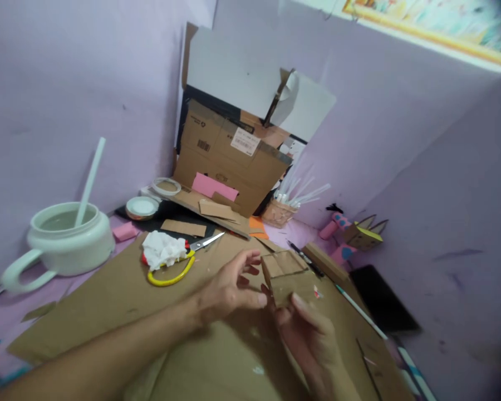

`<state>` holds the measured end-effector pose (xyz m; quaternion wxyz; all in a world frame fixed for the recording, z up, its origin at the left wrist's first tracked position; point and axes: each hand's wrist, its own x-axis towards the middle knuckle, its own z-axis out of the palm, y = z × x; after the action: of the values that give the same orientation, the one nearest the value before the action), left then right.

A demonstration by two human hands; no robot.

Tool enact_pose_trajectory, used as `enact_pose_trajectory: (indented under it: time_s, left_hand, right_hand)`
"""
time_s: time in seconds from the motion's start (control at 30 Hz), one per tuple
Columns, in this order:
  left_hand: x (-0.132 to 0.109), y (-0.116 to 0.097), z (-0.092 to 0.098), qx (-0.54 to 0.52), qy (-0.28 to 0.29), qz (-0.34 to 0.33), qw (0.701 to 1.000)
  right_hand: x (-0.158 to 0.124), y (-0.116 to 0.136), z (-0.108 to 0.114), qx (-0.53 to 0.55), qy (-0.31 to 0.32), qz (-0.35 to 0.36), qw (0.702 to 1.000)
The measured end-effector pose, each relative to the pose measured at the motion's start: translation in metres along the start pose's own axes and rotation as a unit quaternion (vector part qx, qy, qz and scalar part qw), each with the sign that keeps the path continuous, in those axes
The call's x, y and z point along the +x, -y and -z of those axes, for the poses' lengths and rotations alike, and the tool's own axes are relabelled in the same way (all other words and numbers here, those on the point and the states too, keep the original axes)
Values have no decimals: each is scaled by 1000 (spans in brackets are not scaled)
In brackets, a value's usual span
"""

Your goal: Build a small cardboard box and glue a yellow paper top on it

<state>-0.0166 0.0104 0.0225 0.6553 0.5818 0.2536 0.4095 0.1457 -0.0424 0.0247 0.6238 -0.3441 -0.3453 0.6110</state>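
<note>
My right hand (307, 334) grips a small cardboard box (286, 278), its thumb on the near face and the other fingers underneath. The box is tilted and held over a large cardboard sheet (209, 356). Just left of it, my left hand (236, 287) has its fingers curved and apart, thumb stretched toward the box. A gap shows between those fingers, with nothing in them. Scissors (173, 275) with yellow and red handles lie on the sheet to the left, a crumpled white tissue (163, 249) over part of their handles.
A white mug-like pot (70, 250) with a stick stands at the left. Behind are a tape roll (166, 186), cardboard strips (183, 228), an upright carton (229, 161) and a basket of white sticks (279, 211). Pens (304, 257) and a black tablet-like slab (384, 298) lie right.
</note>
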Motion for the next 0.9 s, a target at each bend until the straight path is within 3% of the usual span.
enact_pose_trajectory:
  time_s: [0.1,0.27,0.33,0.47,0.57,0.77,0.9]
  left_hand:
    - [-5,4,-9,-19,26,-19,999]
    - [-5,6,-8,4,-43,-14,999]
    - [-3,6,-4,28,-46,-19,998]
    - [2,4,0,94,-88,-46,991]
    - [2,2,-2,154,-109,-64,980]
    - [-4,9,-7,277,-124,-112,946]
    - [-8,11,-5,326,-55,-117,937]
  right_hand:
    - [-1,-6,-5,7,33,2,999]
    - [-4,-12,0,-25,79,-31,996]
    - [-1,-13,6,-65,54,-17,996]
    - [7,-11,19,-170,-66,104,978]
    - [7,-7,23,-175,-87,138,971]
    - [0,-3,13,-125,-83,62,987]
    - [0,0,9,-101,-63,31,992]
